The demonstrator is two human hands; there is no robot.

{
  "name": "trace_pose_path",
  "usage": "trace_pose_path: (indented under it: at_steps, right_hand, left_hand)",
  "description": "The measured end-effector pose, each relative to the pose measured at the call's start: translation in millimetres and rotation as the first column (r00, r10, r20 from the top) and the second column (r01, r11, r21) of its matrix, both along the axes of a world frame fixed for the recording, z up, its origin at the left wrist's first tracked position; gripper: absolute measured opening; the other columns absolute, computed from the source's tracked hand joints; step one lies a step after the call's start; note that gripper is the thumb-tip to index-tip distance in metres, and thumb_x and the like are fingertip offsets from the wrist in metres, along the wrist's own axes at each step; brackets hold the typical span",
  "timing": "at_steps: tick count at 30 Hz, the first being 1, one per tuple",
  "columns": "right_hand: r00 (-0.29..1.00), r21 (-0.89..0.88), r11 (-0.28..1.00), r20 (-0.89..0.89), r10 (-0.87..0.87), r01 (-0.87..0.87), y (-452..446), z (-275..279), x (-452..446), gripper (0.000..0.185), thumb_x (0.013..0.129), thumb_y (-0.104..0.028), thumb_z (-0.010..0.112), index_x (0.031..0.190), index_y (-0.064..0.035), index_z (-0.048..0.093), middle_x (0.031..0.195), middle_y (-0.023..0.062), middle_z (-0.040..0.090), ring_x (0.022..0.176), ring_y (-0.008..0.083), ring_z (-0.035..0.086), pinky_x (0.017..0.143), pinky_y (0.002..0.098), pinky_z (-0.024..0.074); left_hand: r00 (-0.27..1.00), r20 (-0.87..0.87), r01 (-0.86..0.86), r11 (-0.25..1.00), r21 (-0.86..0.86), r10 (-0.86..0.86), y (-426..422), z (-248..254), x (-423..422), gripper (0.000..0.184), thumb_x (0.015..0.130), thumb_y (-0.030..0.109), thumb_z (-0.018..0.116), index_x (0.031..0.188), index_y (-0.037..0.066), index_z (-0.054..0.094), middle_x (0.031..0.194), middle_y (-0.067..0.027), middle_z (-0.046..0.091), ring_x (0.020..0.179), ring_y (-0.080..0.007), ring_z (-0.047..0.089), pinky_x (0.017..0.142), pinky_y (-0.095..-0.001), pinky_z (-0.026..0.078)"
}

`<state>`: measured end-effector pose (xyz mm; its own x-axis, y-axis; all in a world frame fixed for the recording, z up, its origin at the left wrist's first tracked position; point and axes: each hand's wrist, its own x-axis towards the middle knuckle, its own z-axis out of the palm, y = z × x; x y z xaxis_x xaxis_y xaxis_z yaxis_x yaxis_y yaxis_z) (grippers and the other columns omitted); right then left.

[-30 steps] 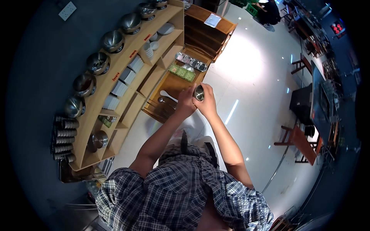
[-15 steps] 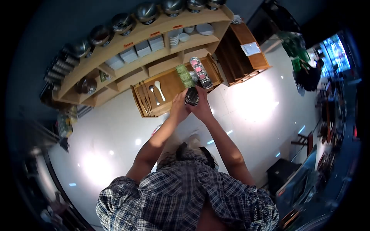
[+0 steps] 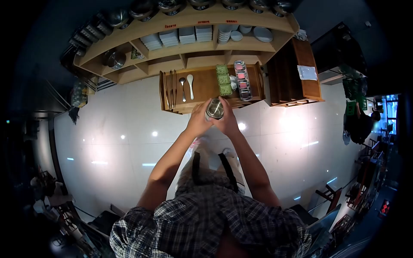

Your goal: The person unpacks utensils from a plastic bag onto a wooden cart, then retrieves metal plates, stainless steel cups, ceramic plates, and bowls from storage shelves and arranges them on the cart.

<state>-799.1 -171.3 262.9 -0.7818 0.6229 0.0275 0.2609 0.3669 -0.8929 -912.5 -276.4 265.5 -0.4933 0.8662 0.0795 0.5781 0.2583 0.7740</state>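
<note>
Both of my hands are wrapped round a round, shiny, cup-like container, seen from above; whether it is glass or metal I cannot tell. My left hand grips its left side and my right hand its right side. Just beyond them is a wooden tray. On its left lie several chopsticks, a dark-bowled spoon and a white spoon. Toward the right stand a green sectioned dish, small clear pieces and a silver sectioned tray with pink contents.
Behind the tray a wooden shelf carries stacked white dishes, bowls and metal bowls on top. A brown wooden cabinet stands to the right, with a paper on it. Farther right is another person in dark clothes.
My view has turned and levelled, so the shelf and tray now sit straighter. The container in my hands looked dark before; now its shiny round top faces up. Both hands still grip it.
</note>
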Motion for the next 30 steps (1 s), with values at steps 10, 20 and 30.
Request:
trace_pose_path:
  at_steps: [10, 20, 30]
  right_hand:
    - [0.996, 0.306, 0.949, -0.029, 0.085, -0.072, -5, -36, 48, 0.027, 0.074, -0.013, 0.072, 0.098, -0.0031, 0.064, 0.134, 0.0162, 0.044, 0.122, 0.0374, 0.044, 0.1, 0.0464, 0.0393]
    - [0.891, 0.46, 0.772, 0.114, 0.439, -0.439, -10, -134, 99, 0.028, 0.079, -0.007, 0.054, 0.106, -0.0026, 0.061, 0.114, 0.0106, 0.059, 0.121, 0.0283, 0.048, 0.104, 0.0528, 0.033]
    - [0.855, 0.53, 0.684, 0.183, 0.485, -0.501, -27, -295, 74, 0.033, 0.079, -0.007, 0.055, 0.112, -0.0045, 0.059, 0.111, 0.009, 0.059, 0.117, 0.0253, 0.049, 0.106, 0.0524, 0.0308]
  left_hand:
    - [0.933, -0.058, -0.35, 0.934, 0.07, 0.355, -1, -46, 71, 0.073, 0.061, 0.009, 0.076, 0.128, 0.005, 0.049, 0.119, -0.0142, 0.058, 0.114, -0.0328, 0.05, 0.105, -0.0463, 0.031]
    - [0.862, -0.142, -0.482, 0.874, 0.064, 0.486, -23, -151, 132, 0.072, 0.061, 0.005, 0.078, 0.126, 0.0, 0.049, 0.115, -0.0166, 0.06, 0.105, -0.0357, 0.054, 0.097, -0.0419, 0.04]
    - [0.857, -0.172, -0.478, 0.874, 0.083, 0.485, -47, -317, 108, 0.075, 0.062, 0.007, 0.078, 0.13, 0.004, 0.046, 0.118, -0.0164, 0.06, 0.107, -0.0361, 0.055, 0.1, -0.0491, 0.036]
